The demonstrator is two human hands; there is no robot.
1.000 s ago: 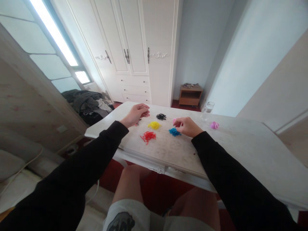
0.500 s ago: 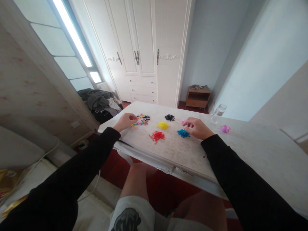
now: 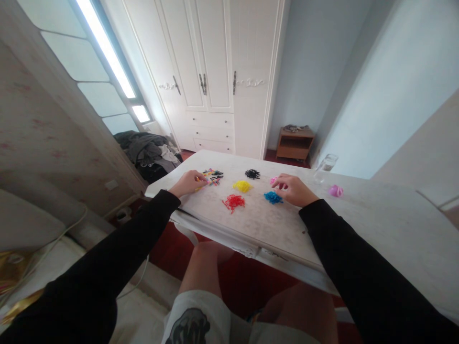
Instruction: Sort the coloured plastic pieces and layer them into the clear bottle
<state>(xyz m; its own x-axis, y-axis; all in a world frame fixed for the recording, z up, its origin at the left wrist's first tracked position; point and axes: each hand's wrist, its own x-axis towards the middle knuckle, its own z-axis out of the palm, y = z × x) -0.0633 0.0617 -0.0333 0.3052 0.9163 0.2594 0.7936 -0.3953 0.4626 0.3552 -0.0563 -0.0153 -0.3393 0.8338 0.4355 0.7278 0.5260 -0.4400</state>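
Observation:
My left hand is at the mixed pile of small coloured rubber bands on the left of the table, its thumb and fingertips pinched together at the near edge. Whatever is between them is too small to make out. My right hand hovers with bent, parted fingers over the right side of the blue rubber bands; I see nothing held in it. Pink rubber bands lie just beyond, partly hidden by its fingers. Between my hands are separate piles of black, yellow and red rubber bands.
The white table stands in front of my knees. Toward its right side are a clear glass jar and a pink-purple object. A white wardrobe, a heap of clothes and a small brown cabinet stand beyond.
My left hand has shifted slightly right and down onto the mixed pile, and its fingertips have come together there. The right hand has hardly moved.

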